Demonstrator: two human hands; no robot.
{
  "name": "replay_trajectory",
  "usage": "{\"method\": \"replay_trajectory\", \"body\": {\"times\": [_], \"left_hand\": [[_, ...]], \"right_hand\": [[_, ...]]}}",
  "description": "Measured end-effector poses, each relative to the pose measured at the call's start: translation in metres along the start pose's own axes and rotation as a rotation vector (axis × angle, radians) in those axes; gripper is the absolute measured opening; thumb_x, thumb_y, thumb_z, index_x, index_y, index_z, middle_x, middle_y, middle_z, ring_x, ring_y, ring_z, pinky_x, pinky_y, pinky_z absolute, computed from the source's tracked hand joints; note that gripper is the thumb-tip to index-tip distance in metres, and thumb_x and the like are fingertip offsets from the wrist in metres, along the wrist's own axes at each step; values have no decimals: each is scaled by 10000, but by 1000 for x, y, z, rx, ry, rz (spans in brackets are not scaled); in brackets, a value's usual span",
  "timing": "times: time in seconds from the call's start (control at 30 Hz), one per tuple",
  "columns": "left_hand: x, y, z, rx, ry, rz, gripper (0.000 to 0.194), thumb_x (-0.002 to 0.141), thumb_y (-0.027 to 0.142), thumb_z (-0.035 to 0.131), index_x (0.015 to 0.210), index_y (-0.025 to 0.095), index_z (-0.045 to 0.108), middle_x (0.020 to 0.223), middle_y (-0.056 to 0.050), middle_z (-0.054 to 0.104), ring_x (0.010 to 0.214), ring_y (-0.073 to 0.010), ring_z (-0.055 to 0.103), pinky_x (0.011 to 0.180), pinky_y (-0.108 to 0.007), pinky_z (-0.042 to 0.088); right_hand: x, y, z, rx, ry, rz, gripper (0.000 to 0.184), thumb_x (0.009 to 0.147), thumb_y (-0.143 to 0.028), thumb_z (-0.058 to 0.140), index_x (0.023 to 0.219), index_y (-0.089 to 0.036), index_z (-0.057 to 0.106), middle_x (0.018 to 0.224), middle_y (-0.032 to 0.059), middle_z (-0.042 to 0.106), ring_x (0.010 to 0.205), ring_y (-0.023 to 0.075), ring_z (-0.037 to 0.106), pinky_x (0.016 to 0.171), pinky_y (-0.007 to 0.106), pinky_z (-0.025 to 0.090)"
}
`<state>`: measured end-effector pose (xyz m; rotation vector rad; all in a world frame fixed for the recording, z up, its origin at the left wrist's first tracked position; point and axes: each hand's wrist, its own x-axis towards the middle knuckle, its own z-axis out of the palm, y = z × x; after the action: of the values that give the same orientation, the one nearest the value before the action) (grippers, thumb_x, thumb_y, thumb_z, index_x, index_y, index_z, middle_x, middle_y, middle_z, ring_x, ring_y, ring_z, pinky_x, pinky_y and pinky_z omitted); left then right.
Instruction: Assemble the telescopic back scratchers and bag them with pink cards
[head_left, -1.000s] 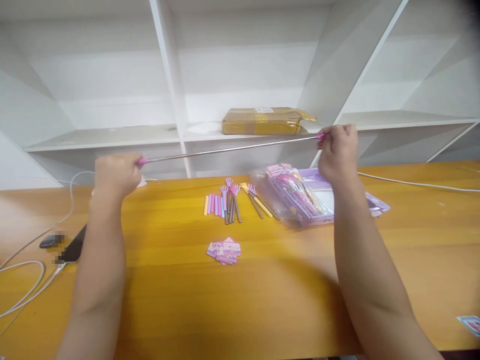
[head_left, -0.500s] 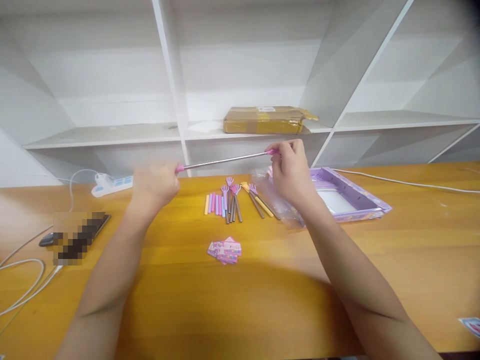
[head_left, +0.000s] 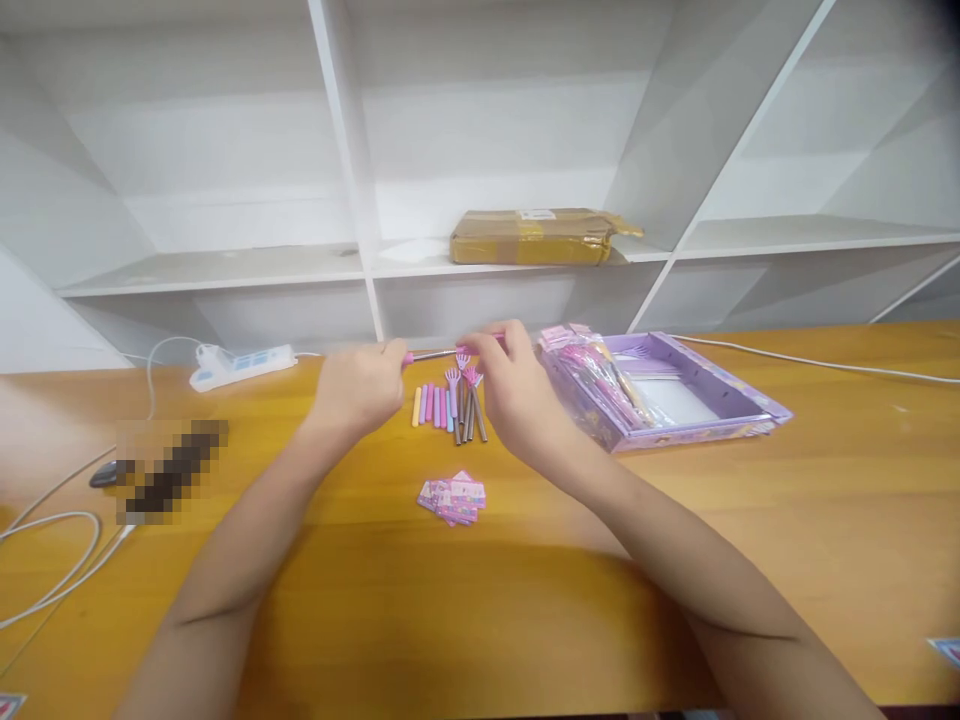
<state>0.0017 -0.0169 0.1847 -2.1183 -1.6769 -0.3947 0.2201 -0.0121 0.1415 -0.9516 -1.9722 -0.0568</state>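
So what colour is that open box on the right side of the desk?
The open box is light purple; it shows best in the head view.

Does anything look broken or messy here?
The cardboard box on the shelf looks damaged: its right end has a ragged flap sticking out. The pink cards lie in a crooked, overlapping pile on the table.

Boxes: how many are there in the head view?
2: one taped cardboard box on the shelf, and one open purple box on the table, partly covered by plastic-wrapped packs.
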Motion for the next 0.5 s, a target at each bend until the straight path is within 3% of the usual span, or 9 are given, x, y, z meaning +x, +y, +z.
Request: {"method": "replay_trajectory", "body": {"times": [0.17,0.33,0.5], "left_hand": [[-3,-10,-11,-6,62,57,295,989,204,453,913,213,738,794,-117,772,730,-278,693,601,-373,267],[-6,-15,-21,-38,122,112,302,978,192,431,846,212,702,774,-98,751,765,-261,690,603,-363,287],[-10,-14,-25,-7,156,135,270,955,187,442,804,215,664,754,-86,738,729,-240,660,591,-361,278]], "right_hand": [[6,-5,-30,11,-56,-97,384,1055,-67,398,1321,-240,615,1221,139,598,1072,264,637,900,413,556],[5,-20,-48,-21,-123,-48,228,1133,-209,449,1280,-240,620,1215,125,659,1011,261,680,829,392,542],[4,-18,-54,-90,-185,-2,175,1151,-267,482,1215,-214,636,1126,99,720,935,253,696,771,369,490]]}}
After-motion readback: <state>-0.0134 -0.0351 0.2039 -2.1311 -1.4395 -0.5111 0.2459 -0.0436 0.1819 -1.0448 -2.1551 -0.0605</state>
